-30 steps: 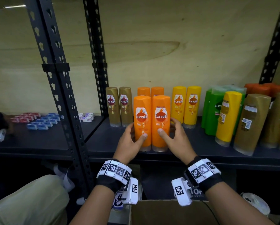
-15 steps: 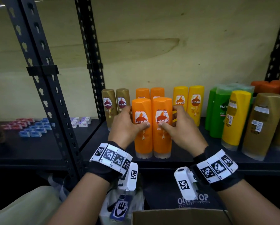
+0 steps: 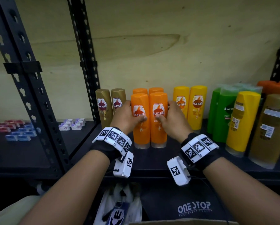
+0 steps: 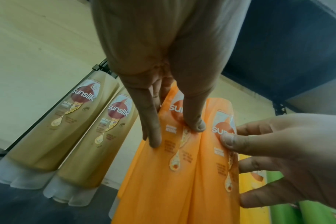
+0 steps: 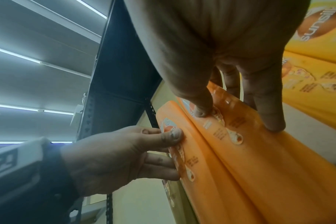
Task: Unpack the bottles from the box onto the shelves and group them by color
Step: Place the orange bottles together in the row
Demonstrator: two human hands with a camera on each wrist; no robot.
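Two orange Sunsilk bottles stand side by side on the black shelf (image 3: 152, 161), just in front of two more orange bottles (image 3: 140, 90). My left hand (image 3: 129, 114) grips the left orange bottle (image 3: 140, 133), thumb on its label and fingers round its left side. My right hand (image 3: 171, 120) grips the right orange bottle (image 3: 158, 135) the same way from the right. The left wrist view shows my left hand (image 4: 173, 133) with its thumb pressed on the label. In the right wrist view my right hand (image 5: 238, 118) wraps the right bottle (image 5: 259, 159).
Two gold bottles (image 3: 110, 106) stand left of the orange group and two yellow bottles (image 3: 190, 108) right of it. Green bottles (image 3: 222, 114) and mixed yellow, gold and orange ones fill the shelf's right end. A black upright (image 3: 85, 62) bounds the bay. The cardboard box edge (image 3: 184, 222) shows below.
Both hands have slid from the bottles' lower halves up to label height. The front orange pair now stands closer to the rear orange pair.
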